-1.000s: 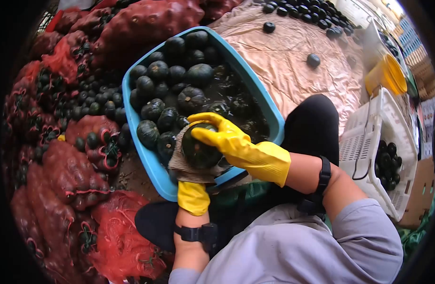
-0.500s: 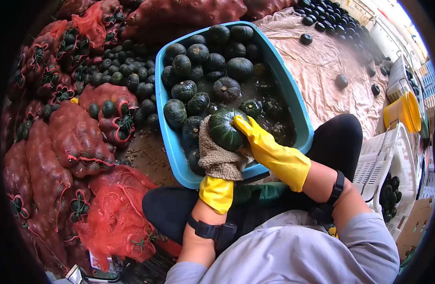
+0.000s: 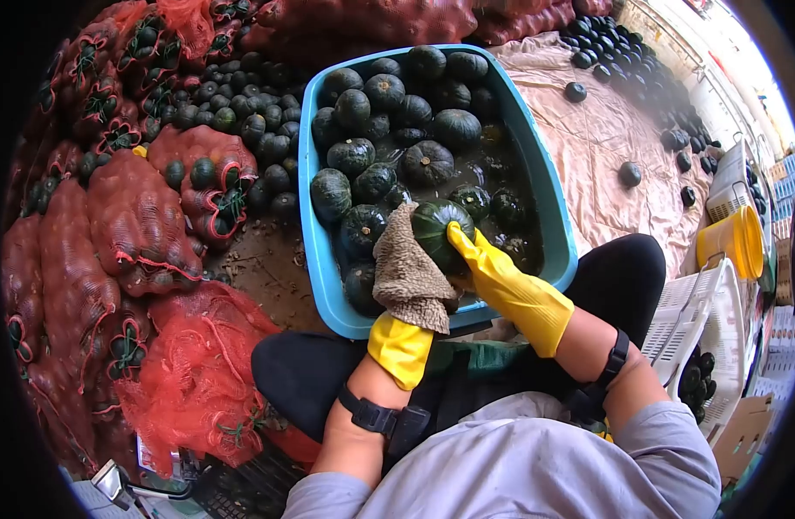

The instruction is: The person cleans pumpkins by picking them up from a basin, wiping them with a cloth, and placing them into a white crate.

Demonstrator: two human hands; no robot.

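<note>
A dark green kabocha pumpkin (image 3: 434, 227) is held above the near part of a blue tub (image 3: 307, 216). My right hand (image 3: 506, 277), in a yellow rubber glove, grips its right side, thumb and fingers curled around it. My left hand (image 3: 399, 350) wears a yellow glove too, and a brown terry cloth (image 3: 410, 275) covers its fingers. That cloth is pressed against the pumpkin's left side. Murky water fills the tub, with several more pumpkins (image 3: 428, 163) sitting in it, some piled up at the far end and left.
Red mesh sacks (image 3: 142, 221) of pumpkins crowd the left, beside loose pumpkins (image 3: 229, 108) on the floor. A pinkish sheet (image 3: 579, 130) with more pumpkins lies to the right. White crates (image 3: 696, 320) and a yellow bucket (image 3: 733, 242) stand at far right.
The pumpkin has turned in my hands, and the cloth now reaches higher along its left side. My view has shifted slightly. My right hand keeps its grip.
</note>
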